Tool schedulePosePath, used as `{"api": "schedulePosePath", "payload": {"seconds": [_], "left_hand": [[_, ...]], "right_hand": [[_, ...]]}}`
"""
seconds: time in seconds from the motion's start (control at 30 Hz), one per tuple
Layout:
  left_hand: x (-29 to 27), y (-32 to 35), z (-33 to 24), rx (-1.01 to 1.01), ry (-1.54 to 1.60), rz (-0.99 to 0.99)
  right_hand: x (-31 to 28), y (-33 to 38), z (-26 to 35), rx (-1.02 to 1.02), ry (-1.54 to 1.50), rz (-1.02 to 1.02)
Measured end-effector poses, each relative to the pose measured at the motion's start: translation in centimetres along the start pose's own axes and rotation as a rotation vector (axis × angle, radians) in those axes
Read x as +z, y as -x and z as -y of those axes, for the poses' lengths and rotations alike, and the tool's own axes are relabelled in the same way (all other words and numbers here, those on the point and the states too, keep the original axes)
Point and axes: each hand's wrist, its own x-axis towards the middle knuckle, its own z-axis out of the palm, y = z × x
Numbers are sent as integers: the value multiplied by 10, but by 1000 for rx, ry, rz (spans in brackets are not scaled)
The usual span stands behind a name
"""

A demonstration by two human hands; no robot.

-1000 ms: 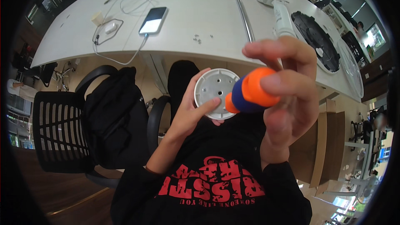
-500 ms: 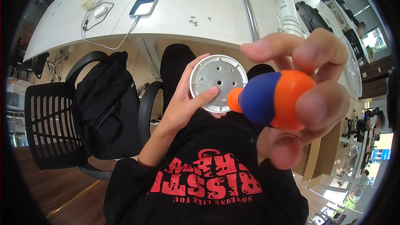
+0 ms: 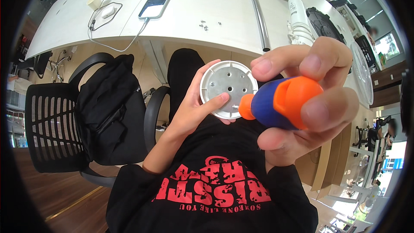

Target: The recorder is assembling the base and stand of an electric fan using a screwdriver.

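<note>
Right hand [image 3: 333, 107] grips screwdriver [image 3: 272, 103], long axis pointing left toward disc [image 3: 221, 84]

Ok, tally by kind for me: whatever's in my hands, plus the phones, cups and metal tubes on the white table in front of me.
Orange-and-blue screwdriver: 1
Round white-rimmed part: 1
Phone: 1
Cup: 1
Metal tube: 1
Total: 5

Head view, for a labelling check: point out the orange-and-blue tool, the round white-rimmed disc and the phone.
Orange-and-blue tool [image 3: 268, 103]: head view, on its blue section.
Round white-rimmed disc [image 3: 221, 83]: head view, on its grey face.
Phone [image 3: 155, 4]: head view, on its screen.
</note>
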Motion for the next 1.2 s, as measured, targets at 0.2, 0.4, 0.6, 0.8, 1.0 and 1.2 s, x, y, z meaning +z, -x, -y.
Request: {"api": "schedulePosePath", "payload": {"seconds": [0.2, 0.4, 0.6, 0.8, 1.0, 1.2], "left_hand": [[4, 2, -11, -73, 20, 13], [-7, -4, 11, 25, 16, 18], [1, 2, -8, -55, 15, 10], [-5, -3, 5, -31, 25, 62], [0, 3, -3, -28, -36, 37], [-4, 5, 1, -17, -27, 35]], "right_hand": [[3, 9, -5, -18, -57, -125], [7, -4, 0, -25, 56, -91], [17, -2, 9, 54, 94, -160], [21, -3, 17, 119, 37, -205], [27, -1, 14, 54, 15, -321], [20, -4, 16, 61, 58, -233]]}}
